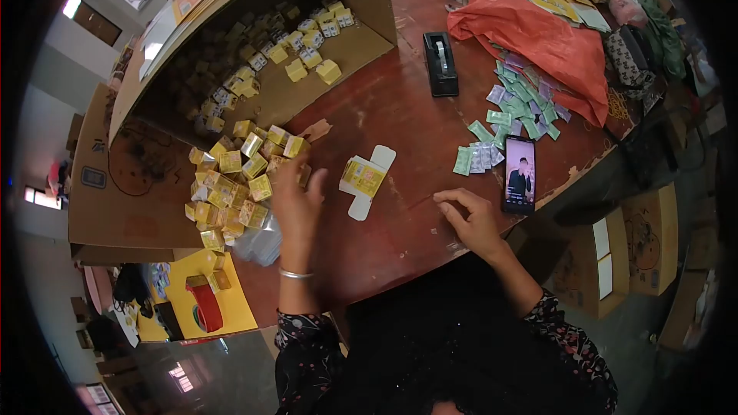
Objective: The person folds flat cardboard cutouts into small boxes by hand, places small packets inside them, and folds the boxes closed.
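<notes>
Black clothing (407, 338) fills the near edge. Left hand (296, 204) is raised, thumb apart from the blurred fingers, beside a heaped pile of small yellow-and-white cardboard boxes (231, 173); contact cannot be told. Right hand (478, 224) is at the near edge of the red-brown bench (400, 253), fingers bent, thumb and forefinger slightly apart, nothing visible between them. Between the hands, farther off, a yellow printed carton with white flaps (366, 178) lies on the bench. Right: black smartphone (520, 177), screen lit, near green and lilac sachets (523, 92).
</notes>
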The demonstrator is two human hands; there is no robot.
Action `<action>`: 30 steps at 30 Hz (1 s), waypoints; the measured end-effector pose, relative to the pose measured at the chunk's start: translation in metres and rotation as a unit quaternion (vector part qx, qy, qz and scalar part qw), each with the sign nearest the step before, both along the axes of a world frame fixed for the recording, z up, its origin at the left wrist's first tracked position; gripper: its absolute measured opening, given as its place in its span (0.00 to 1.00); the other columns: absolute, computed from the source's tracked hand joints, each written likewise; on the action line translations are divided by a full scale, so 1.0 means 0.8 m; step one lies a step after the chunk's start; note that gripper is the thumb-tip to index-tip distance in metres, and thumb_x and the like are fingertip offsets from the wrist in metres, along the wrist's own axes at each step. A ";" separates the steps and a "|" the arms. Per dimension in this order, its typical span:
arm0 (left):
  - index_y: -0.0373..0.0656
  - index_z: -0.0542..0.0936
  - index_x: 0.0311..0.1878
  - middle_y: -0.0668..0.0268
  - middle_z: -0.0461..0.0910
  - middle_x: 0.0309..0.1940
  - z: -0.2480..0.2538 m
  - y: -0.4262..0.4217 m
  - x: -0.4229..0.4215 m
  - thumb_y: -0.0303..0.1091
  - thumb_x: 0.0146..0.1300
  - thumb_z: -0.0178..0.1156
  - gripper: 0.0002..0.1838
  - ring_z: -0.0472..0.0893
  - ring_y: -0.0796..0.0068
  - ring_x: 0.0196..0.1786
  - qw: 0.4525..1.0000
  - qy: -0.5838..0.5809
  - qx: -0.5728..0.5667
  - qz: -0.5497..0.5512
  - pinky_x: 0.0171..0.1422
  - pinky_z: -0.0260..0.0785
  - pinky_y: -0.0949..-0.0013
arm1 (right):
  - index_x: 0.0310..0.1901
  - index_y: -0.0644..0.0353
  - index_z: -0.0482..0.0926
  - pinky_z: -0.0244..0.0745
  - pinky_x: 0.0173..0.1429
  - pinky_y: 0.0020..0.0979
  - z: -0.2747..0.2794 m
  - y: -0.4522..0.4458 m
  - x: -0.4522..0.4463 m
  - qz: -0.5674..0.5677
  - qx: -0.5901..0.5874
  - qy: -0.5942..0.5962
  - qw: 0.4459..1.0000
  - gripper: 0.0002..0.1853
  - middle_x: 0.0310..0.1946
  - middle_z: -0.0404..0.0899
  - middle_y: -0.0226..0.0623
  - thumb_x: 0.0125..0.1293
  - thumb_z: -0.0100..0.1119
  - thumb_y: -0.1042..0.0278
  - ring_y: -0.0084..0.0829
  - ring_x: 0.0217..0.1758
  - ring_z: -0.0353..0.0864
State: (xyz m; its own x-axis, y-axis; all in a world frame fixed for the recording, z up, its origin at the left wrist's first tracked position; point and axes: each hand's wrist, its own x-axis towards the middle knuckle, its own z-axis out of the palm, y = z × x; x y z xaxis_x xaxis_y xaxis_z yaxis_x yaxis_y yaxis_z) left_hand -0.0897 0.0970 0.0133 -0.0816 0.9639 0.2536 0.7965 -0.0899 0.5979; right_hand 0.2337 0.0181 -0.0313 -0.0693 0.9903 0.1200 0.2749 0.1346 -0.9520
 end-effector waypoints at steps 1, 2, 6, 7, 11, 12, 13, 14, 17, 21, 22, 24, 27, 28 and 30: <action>0.41 0.78 0.61 0.48 0.75 0.63 -0.008 -0.001 0.033 0.39 0.57 0.78 0.30 0.76 0.43 0.66 0.996 0.041 -0.076 0.003 0.62 0.74 0.46 | 0.51 0.65 0.86 0.81 0.57 0.30 0.000 0.001 -0.004 0.010 -0.006 -0.006 1.000 0.10 0.48 0.88 0.41 0.71 0.63 0.77 0.33 0.52 0.88; 0.41 0.79 0.60 0.50 0.76 0.61 -0.015 -0.001 0.058 0.44 0.54 0.80 0.33 0.77 0.44 0.64 0.985 0.081 -0.150 0.006 0.59 0.76 0.46 | 0.51 0.65 0.86 0.81 0.56 0.30 0.001 0.001 -0.007 0.020 -0.011 -0.013 1.000 0.09 0.47 0.88 0.41 0.71 0.63 0.77 0.33 0.51 0.89; 0.38 0.78 0.56 0.51 0.77 0.57 -0.061 0.008 0.076 0.48 0.46 0.84 0.38 0.77 0.43 0.60 0.989 0.104 -0.101 -0.009 0.57 0.76 0.49 | 0.50 0.65 0.86 0.82 0.53 0.30 0.014 0.001 -0.009 0.034 -0.018 -0.042 0.998 0.09 0.46 0.88 0.41 0.70 0.64 0.77 0.34 0.49 0.89; 0.38 0.78 0.55 0.51 0.77 0.57 -0.063 0.009 0.076 0.47 0.46 0.84 0.37 0.78 0.44 0.60 0.989 0.103 -0.104 -0.010 0.57 0.76 0.49 | 0.50 0.65 0.86 0.82 0.53 0.30 0.012 0.001 -0.008 0.029 -0.011 -0.030 0.999 0.09 0.46 0.88 0.42 0.70 0.64 0.77 0.34 0.49 0.89; 0.38 0.80 0.50 0.53 0.80 0.52 -0.060 0.012 0.070 0.44 0.45 0.84 0.32 0.81 0.49 0.54 0.993 0.062 -0.097 -0.002 0.54 0.76 0.52 | 0.50 0.65 0.86 0.83 0.52 0.30 0.000 0.005 -0.009 0.030 -0.003 -0.007 1.000 0.09 0.46 0.88 0.41 0.70 0.64 0.77 0.32 0.48 0.89; 0.38 0.80 0.48 0.54 0.81 0.49 -0.058 0.013 0.068 0.43 0.45 0.84 0.31 0.82 0.51 0.52 0.995 0.041 -0.091 0.002 0.53 0.76 0.53 | 0.51 0.65 0.86 0.83 0.51 0.29 -0.001 0.007 -0.010 0.035 -0.006 -0.009 0.999 0.10 0.46 0.88 0.41 0.70 0.64 0.77 0.31 0.47 0.89; 0.38 0.81 0.47 0.54 0.82 0.46 -0.060 0.015 0.064 0.42 0.45 0.84 0.30 0.83 0.52 0.49 0.993 0.021 -0.119 0.002 0.51 0.76 0.53 | 0.51 0.65 0.86 0.83 0.51 0.29 0.001 0.008 -0.013 0.039 -0.022 0.002 0.999 0.10 0.46 0.88 0.41 0.70 0.64 0.78 0.31 0.47 0.89; 0.39 0.81 0.46 0.55 0.82 0.42 -0.063 0.017 0.058 0.41 0.46 0.84 0.28 0.83 0.52 0.47 0.989 0.001 -0.146 0.003 0.49 0.76 0.53 | 0.51 0.65 0.86 0.84 0.51 0.28 0.004 0.010 -0.017 0.044 -0.038 0.014 0.998 0.10 0.46 0.88 0.41 0.71 0.64 0.78 0.30 0.47 0.89; 0.38 0.81 0.43 0.55 0.83 0.35 -0.066 0.008 0.057 0.40 0.51 0.82 0.23 0.84 0.53 0.40 0.992 -0.024 -0.126 -0.008 0.45 0.74 0.55 | 0.54 0.65 0.85 0.84 0.49 0.26 -0.001 0.019 -0.027 0.048 -0.008 0.029 0.998 0.12 0.49 0.86 0.40 0.71 0.62 0.79 0.28 0.47 0.89; 0.36 0.81 0.41 0.53 0.82 0.35 -0.056 -0.019 0.068 0.34 0.62 0.74 0.14 0.84 0.53 0.38 0.987 -0.138 -0.065 -0.048 0.42 0.73 0.56 | 0.56 0.65 0.82 0.85 0.46 0.29 0.016 0.031 -0.044 0.024 0.041 0.070 0.996 0.14 0.49 0.84 0.41 0.70 0.63 0.80 0.31 0.46 0.89; 0.35 0.81 0.40 0.53 0.82 0.35 -0.048 -0.029 0.073 0.33 0.64 0.72 0.12 0.84 0.53 0.38 0.983 -0.150 -0.083 -0.058 0.42 0.73 0.57 | 0.57 0.65 0.82 0.85 0.47 0.28 0.024 0.032 -0.047 0.021 0.046 0.073 0.996 0.16 0.51 0.83 0.41 0.69 0.63 0.81 0.29 0.47 0.89; 0.34 0.81 0.40 0.52 0.82 0.36 -0.025 -0.051 0.086 0.30 0.68 0.69 0.09 0.84 0.53 0.39 0.974 -0.175 -0.118 -0.076 0.43 0.73 0.58 | 0.60 0.64 0.81 0.85 0.47 0.26 0.035 0.033 -0.051 0.018 0.056 0.079 0.995 0.19 0.55 0.81 0.39 0.69 0.63 0.82 0.27 0.49 0.89; 0.35 0.81 0.45 0.53 0.83 0.38 -0.006 -0.072 0.105 0.28 0.70 0.66 0.06 0.83 0.50 0.41 0.984 -0.125 -0.022 -0.123 0.45 0.74 0.56 | 0.56 0.65 0.80 0.85 0.45 0.25 0.031 0.033 -0.052 0.037 0.066 0.077 0.994 0.16 0.52 0.81 0.37 0.67 0.65 0.83 0.25 0.50 0.88; 0.35 0.81 0.46 0.53 0.83 0.39 -0.005 -0.077 0.107 0.28 0.71 0.65 0.06 0.83 0.50 0.42 0.986 -0.100 0.008 -0.134 0.46 0.74 0.55 | 0.53 0.66 0.80 0.84 0.44 0.25 0.033 0.033 -0.051 0.045 0.062 0.058 0.995 0.14 0.50 0.81 0.36 0.67 0.65 0.83 0.25 0.49 0.88; 0.36 0.81 0.48 0.53 0.83 0.40 -0.003 -0.086 0.108 0.27 0.71 0.64 0.06 0.83 0.49 0.42 0.986 -0.068 0.026 -0.152 0.46 0.75 0.54 | 0.48 0.67 0.80 0.83 0.42 0.23 0.040 0.031 -0.042 0.059 0.052 0.019 0.997 0.10 0.47 0.81 0.35 0.67 0.66 0.82 0.23 0.46 0.89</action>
